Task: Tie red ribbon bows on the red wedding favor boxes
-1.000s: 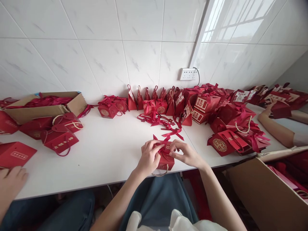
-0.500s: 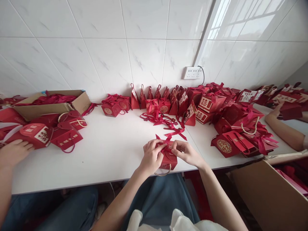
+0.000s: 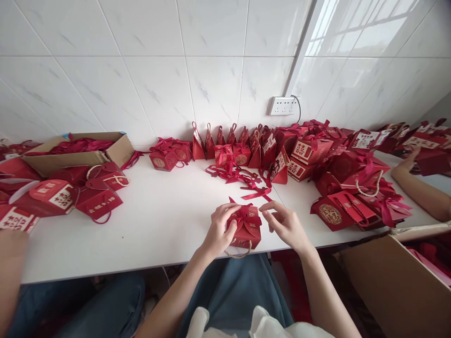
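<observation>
A small red gift box [image 3: 247,233] sits at the table's front edge, with a gold cord handle hanging over the edge. A dark red ribbon bow [image 3: 244,215] lies on its top. My left hand [image 3: 221,229] grips the box's left side, its thumb by the bow and its fingers over the far edge. Just off the right side is my right hand [image 3: 284,226], holding nothing, its fingers apart and partly bent. Beyond the box, loose red ribbons [image 3: 243,177] lie tangled in front of a row of upright red pouch boxes [image 3: 211,143].
At left, a cardboard box [image 3: 118,150] holds red ribbons beside several red boxes [image 3: 100,199]. Piled red boxes [image 3: 352,188] cover the right side. A large carton [image 3: 394,277] stands at lower right. Other people's arms [image 3: 417,190] reach in from both sides.
My right hand has left the bow and moved slightly right, its fingers opening. My left hand has shifted from the bow to the box's left side. The left neighbour's hand has drawn back.
</observation>
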### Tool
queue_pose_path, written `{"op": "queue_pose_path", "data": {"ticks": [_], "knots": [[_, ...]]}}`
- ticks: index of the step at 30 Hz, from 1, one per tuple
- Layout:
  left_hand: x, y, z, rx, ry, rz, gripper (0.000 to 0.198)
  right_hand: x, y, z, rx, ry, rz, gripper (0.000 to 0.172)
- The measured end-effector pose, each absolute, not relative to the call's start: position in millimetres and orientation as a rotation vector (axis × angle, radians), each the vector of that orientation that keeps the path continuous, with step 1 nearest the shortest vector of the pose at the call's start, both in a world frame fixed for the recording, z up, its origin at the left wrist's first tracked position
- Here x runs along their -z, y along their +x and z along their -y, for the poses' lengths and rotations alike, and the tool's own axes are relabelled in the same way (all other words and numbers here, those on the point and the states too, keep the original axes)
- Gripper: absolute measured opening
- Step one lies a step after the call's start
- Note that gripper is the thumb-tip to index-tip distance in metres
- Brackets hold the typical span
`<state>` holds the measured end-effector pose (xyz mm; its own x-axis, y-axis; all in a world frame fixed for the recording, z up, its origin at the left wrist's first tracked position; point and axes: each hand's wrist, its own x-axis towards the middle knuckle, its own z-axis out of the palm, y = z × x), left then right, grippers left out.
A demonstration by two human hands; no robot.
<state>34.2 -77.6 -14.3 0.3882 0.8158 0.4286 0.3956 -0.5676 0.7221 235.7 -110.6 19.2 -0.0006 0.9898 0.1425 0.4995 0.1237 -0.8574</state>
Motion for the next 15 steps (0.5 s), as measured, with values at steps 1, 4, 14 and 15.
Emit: {"op": "queue_pose_path", "data": {"ticks": [1,4,14,15], "knots": [[15.4,32.5,77.8,-1.146,2.092,-1.027,0.034,-18.9,235.7,114.1,-0.742,-1.527,1.572,0.034],[19.0,27.8,79.4,-1.308,1.957,-1.147,0.024,-15.4,231.9,121.3,-0.715,-1.641,1.536,0.039],[6.9,28.4,84.7,-0.956,1.697,-1.280,0.030,5.8,211.1,111.6,-1.022,-1.507,1.287,0.052],[6.3,28.0,84.1,-0.934,1.655,-1.248,0.031,8.1,210.3,111.1,-1.079,-1.469,1.234,0.051]]}}
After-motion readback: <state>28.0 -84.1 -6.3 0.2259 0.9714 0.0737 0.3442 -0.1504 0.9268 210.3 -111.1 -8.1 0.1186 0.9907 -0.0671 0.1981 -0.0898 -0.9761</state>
